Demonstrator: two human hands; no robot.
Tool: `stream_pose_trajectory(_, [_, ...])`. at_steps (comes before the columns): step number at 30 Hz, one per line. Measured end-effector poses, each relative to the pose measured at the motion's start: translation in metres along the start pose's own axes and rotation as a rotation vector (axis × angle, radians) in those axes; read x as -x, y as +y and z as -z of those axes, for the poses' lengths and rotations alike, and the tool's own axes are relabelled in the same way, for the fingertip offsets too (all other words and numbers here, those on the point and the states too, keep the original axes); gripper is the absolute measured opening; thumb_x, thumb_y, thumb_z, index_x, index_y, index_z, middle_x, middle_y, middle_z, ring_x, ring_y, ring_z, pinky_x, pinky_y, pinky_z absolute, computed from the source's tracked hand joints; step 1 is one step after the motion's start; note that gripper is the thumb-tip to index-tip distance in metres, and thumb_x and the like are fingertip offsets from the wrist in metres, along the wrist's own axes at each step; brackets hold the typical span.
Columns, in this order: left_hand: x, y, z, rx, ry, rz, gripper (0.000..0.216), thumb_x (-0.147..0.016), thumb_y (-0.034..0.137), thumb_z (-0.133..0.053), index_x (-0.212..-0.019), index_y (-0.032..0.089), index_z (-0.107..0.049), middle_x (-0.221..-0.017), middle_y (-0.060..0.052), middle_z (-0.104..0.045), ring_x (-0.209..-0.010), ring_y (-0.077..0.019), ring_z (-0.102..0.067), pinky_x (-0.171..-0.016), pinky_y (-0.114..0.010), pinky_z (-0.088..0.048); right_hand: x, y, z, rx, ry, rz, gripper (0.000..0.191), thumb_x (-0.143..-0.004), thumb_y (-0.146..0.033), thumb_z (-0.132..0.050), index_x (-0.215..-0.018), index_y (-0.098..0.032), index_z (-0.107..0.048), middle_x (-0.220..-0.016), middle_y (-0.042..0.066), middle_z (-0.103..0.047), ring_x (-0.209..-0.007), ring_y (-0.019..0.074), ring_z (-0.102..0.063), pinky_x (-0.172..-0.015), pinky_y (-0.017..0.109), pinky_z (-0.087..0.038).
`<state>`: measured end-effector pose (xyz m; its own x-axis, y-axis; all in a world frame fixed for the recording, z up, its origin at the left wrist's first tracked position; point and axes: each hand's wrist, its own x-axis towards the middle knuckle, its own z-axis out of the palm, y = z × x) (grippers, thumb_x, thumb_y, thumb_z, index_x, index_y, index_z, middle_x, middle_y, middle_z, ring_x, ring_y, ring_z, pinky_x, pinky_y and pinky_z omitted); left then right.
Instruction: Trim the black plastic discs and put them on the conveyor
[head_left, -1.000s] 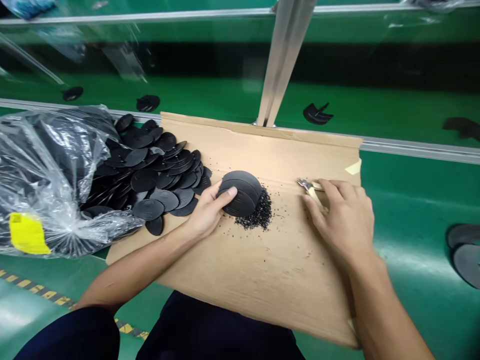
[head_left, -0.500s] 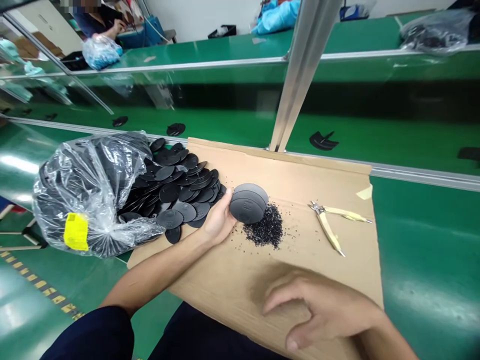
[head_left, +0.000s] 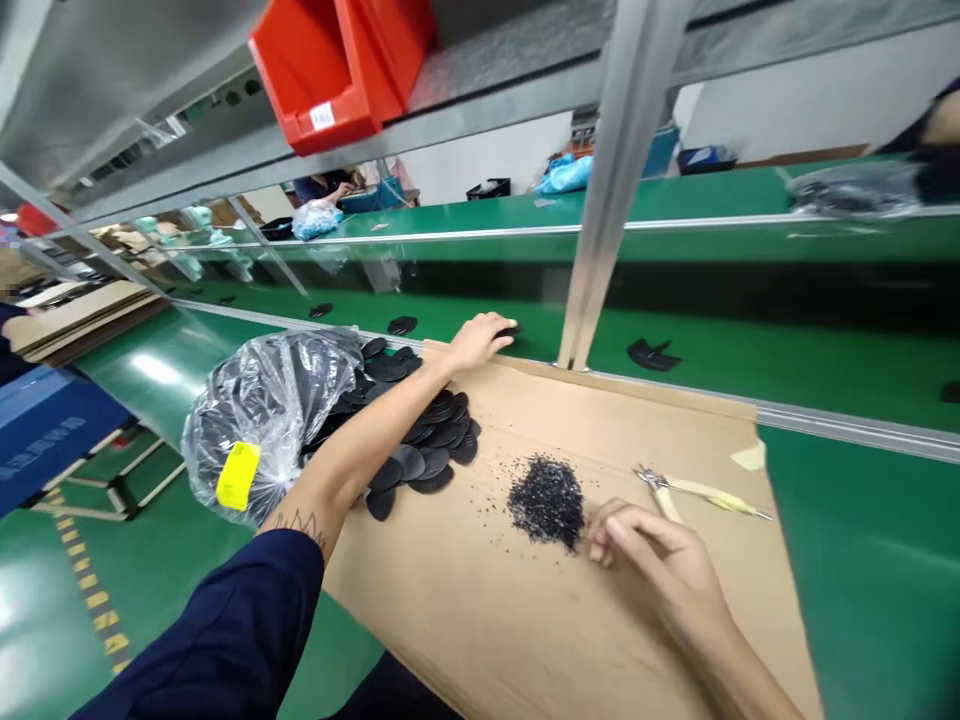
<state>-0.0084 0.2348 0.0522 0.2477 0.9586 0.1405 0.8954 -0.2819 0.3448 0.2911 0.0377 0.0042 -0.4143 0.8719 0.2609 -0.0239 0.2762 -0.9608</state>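
The hands are well apart, the left hand (head_left: 478,343) at a partly hidden black piece (head_left: 511,331) on the smooth green surface (head_left: 787,350), the right hand (head_left: 656,550) half-curled beside gritty black scraps (head_left: 547,498) and yellow-handled nippers (head_left: 697,489), both grips unclear.

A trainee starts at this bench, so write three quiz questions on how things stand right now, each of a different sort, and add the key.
1. True or false: the yellow-handled pliers lie on the cardboard, with one handle partly hidden by the right hand.
2. Choose: the label on the plastic bag is A) red, B) yellow or C) blue.
3. Fill in near or far: the left hand reaches over the ____ edge of the cardboard.

Key: 1 true; 2 B; 3 far.
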Motion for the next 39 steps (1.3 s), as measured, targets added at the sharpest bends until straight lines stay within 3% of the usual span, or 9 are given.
stream_pose_trajectory(5, [-0.031,-0.021,-0.016,-0.069,-0.109,0.047,0.033,-0.097,0.034,-0.066,-0.124,0.014,-0.065,-0.131,-0.011,-0.066,-0.121,-0.0255,-0.064,-0.106,-0.05,-0.053,0.003,0.004,0.013,0.468,0.341,0.257,0.044,-0.108,-0.039,-0.06,-0.068,-0.02,-0.059,-0.066,0.003,-0.059,-0.059,0.0193,-0.055,-0.055,0.031,-0.044])
stream_pose_trajectory(14, [-0.032,-0.024,-0.018,-0.235,-0.045,0.063,0.026,-0.098,0.037,-0.062,-0.111,0.015,-0.068,-0.115,-0.01,-0.069,-0.109,-0.0242,-0.066,-0.098,-0.043,-0.055,0.014,0.018,0.013,0.775,0.258,0.301,0.036,-0.109,-0.019,-0.048,-0.074,-0.019,-0.057,-0.075,0.004,-0.061,-0.065,0.018,-0.06,-0.063,0.028,-0.046])
stream_pose_trajectory(19, [-0.006,0.023,-0.02,-0.218,0.017,-0.224,0.03,-0.1,0.034,-0.046,-0.096,0.017,-0.07,-0.1,-0.015,-0.071,-0.105,-0.0285,-0.063,-0.095,-0.039,-0.05,0.017,0.022,0.011,0.778,0.262,0.288,0.036,-0.108,-0.018,-0.048,-0.074,-0.019,-0.055,-0.076,0.004,-0.061,-0.064,0.0166,-0.057,-0.061,0.028,-0.042])
stream_pose_trajectory(23, [0.004,0.083,-0.051,-0.157,-0.086,-0.453,0.033,-0.1,0.04,-0.047,-0.087,0.018,-0.069,-0.09,-0.012,-0.07,-0.095,-0.0245,-0.062,-0.092,-0.036,-0.051,0.019,0.026,0.009,0.75,0.229,0.297,0.033,-0.109,-0.018,-0.048,-0.076,-0.018,-0.056,-0.077,0.003,-0.061,-0.066,0.0169,-0.055,-0.062,0.028,-0.04])
stream_pose_trajectory(25, [-0.008,0.114,-0.072,-0.122,-0.111,-0.483,0.03,-0.102,0.034,-0.044,-0.098,0.018,-0.07,-0.099,-0.011,-0.071,-0.1,-0.0243,-0.062,-0.094,-0.037,-0.051,0.02,0.028,0.008,0.738,0.213,0.303,0.033,-0.109,-0.018,-0.047,-0.077,-0.018,-0.055,-0.077,0.003,-0.06,-0.066,0.0169,-0.055,-0.062,0.028,-0.039])
stream_pose_trajectory(28, [-0.042,0.152,-0.1,-0.078,-0.111,-0.391,0.031,-0.103,0.021,-0.041,-0.122,0.015,-0.065,-0.116,-0.014,-0.071,-0.109,-0.0248,-0.063,-0.098,-0.04,-0.052,0.021,0.029,0.009,0.732,0.188,0.307,0.034,-0.11,-0.019,-0.048,-0.077,-0.018,-0.055,-0.077,0.003,-0.059,-0.066,0.0162,-0.054,-0.062,0.028,-0.039])
stream_pose_trajectory(31, [-0.076,0.176,-0.12,-0.044,-0.097,-0.211,0.03,-0.103,0.026,-0.05,-0.128,0.013,-0.061,-0.123,-0.014,-0.068,-0.113,-0.0249,-0.064,-0.1,-0.045,-0.054,0.021,0.03,0.01,0.735,0.173,0.309,0.035,-0.111,-0.021,-0.049,-0.077,-0.018,-0.055,-0.076,0.002,-0.058,-0.065,0.0156,-0.054,-0.061,0.027,-0.038])
stream_pose_trajectory(35, [-0.098,0.187,-0.134,0.014,-0.082,-0.03,0.038,-0.098,0.038,-0.065,-0.128,0.016,-0.061,-0.132,-0.011,-0.063,-0.119,-0.0255,-0.063,-0.103,-0.05,-0.055,0.023,0.031,0.01,0.734,0.171,0.306,0.037,-0.112,-0.024,-0.049,-0.076,-0.018,-0.055,-0.074,0.002,-0.056,-0.063,0.0154,-0.051,-0.059,0.027,-0.037])
stream_pose_trajectory(39, [-0.094,0.185,-0.131,0.124,-0.048,-0.002,0.031,-0.097,0.031,-0.065,-0.124,0.015,-0.063,-0.127,-0.011,-0.065,-0.118,-0.025,-0.064,-0.103,-0.048,-0.055,0.024,0.028,0.007,0.7,0.188,0.305,0.04,-0.113,-0.027,-0.047,-0.075,-0.019,-0.055,-0.074,0.002,-0.057,-0.062,0.0156,-0.052,-0.058,0.028,-0.039])
